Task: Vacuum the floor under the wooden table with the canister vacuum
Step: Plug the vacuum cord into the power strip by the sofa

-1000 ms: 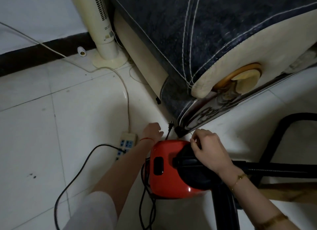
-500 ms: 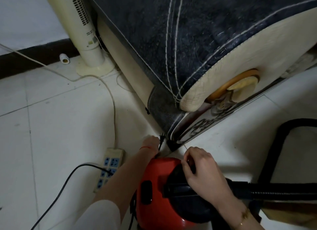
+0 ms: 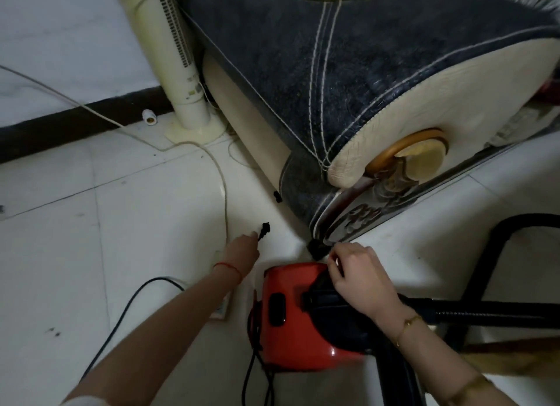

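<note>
The red canister vacuum (image 3: 291, 317) sits on the white tiled floor at bottom centre, its black hose (image 3: 491, 313) running off to the right. My left hand (image 3: 242, 249) reaches forward left of the canister and grips the black power plug (image 3: 264, 229), which sticks out past the fingers. My right hand (image 3: 359, 273) rests on the canister's black top with the fingers curled around its black handle. A black cord (image 3: 257, 375) hangs from the canister's left side. The power strip (image 3: 221, 310) lies mostly hidden under my left forearm.
A dark blue and cream sofa (image 3: 363, 87) fills the upper right, its corner close to the canister. A cream tower fan (image 3: 178, 57) stands by the wall, its pale cord (image 3: 222, 181) trailing over the floor. A black tube frame (image 3: 497, 245) curves at right.
My left hand has moved left, away from the sofa corner, carrying the plug out over the floor. The view has tilted up and the power strip is now covered by my forearm.
</note>
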{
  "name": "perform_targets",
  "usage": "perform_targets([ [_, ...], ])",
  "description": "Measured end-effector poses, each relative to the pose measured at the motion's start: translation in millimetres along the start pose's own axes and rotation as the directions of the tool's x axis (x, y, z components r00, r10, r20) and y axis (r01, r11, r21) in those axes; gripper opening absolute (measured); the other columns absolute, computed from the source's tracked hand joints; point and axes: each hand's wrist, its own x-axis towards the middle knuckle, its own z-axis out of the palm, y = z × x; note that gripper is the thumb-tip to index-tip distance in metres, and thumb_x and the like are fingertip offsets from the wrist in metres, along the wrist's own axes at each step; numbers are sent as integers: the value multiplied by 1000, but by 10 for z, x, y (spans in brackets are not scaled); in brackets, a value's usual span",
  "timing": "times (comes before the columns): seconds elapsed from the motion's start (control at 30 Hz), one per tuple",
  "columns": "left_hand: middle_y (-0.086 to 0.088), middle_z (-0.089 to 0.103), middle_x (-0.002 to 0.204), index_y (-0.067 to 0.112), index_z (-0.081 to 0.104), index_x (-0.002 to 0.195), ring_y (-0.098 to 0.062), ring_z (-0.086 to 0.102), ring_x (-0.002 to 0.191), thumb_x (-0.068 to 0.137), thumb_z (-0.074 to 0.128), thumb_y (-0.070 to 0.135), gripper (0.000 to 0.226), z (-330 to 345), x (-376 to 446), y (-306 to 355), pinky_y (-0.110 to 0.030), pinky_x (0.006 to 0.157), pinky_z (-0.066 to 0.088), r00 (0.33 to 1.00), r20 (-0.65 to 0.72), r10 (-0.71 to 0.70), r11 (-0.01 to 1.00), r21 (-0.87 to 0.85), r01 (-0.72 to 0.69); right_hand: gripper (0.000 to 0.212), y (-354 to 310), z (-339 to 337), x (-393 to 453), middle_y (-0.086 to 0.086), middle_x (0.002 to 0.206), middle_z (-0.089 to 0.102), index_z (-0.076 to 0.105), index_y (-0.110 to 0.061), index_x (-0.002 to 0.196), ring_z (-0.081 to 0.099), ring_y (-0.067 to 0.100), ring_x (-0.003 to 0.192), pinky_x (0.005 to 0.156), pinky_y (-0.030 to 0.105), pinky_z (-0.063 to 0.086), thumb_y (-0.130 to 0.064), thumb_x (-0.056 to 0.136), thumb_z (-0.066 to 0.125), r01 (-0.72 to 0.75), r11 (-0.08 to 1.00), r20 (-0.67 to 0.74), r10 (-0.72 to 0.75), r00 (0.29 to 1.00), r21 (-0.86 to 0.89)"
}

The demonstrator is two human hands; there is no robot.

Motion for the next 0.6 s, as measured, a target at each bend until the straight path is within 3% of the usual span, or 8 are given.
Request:
perform_targets([
  [0.1, -19, 64, 98, 2, 51, 107, -34, 63, 83, 96, 44, 10, 16, -163, -479, -110, -36, 66, 49, 997, -78, 11, 986, -166, -23, 12, -266, -52, 57, 2, 86, 62, 57, -17, 86, 57, 23, 85, 78, 35, 41, -27, 90, 53, 57, 995, -100, -65, 993, -84],
  [0.17, -18, 65, 94, 1, 52, 105, -34, 64, 79, 97, 45, 14, 17, -238, -809, -147, -36, 65, 48, 990, -132, 45, 966, -248, -77, 18, -557, -62, 133, 3, 84, 65, 61, -15, 84, 60, 22, 84, 77, 35, 45, -30, 91, 53, 65, 996, -100, -59, 993, 59],
  [0.27, -16, 68, 92, 2, 57, 106, -30, 64, 81, 97, 48, 17, 20, -300, -1227, -141, -32, 67, 46, 973, -223, 54, 933, -336, -128, 33, -984, 22, 277, 8, 81, 68, 66, -9, 81, 63, 25, 81, 69, 36, 50, -38, 91, 55, -25, 970, 12, 23, 1000, 240],
  [0.37, -11, 68, 86, 8, 61, 104, -24, 64, 79, 95, 52, 20, 18, -254, -1520, -130, -26, 65, 44, 965, -263, 1, 901, -418, -115, 41, -1295, 174, 321, 7, 63, 53, 51, -9, 63, 58, 27, 72, 48, 28, 33, -40, 89, 57, -123, 971, 125, 98, 987, 206],
  [0.5, -4, 63, 75, 8, 63, 97, -16, 57, 67, 94, 55, 22, 16, -105, -1718, -161, -20, 60, 37, 957, -286, -48, 855, -508, -110, 29, -1474, 433, 294, 16, 75, 63, 55, -8, 69, 63, 30, 76, 54, 26, 35, -31, 86, 61, -258, 927, 181, 214, 960, 272],
  [0.6, -12, 70, 82, 5, 64, 90, -19, 59, 68, 98, 47, 21, 24, 17, -1717, -226, -26, 64, 43, 958, -281, -66, 842, -530, -97, 22, -1522, 575, 318, 8, 60, 55, 64, -5, 67, 54, 17, 57, 43, 23, 32, -20, 83, 62, -294, 906, 265, 216, 940, 303],
])
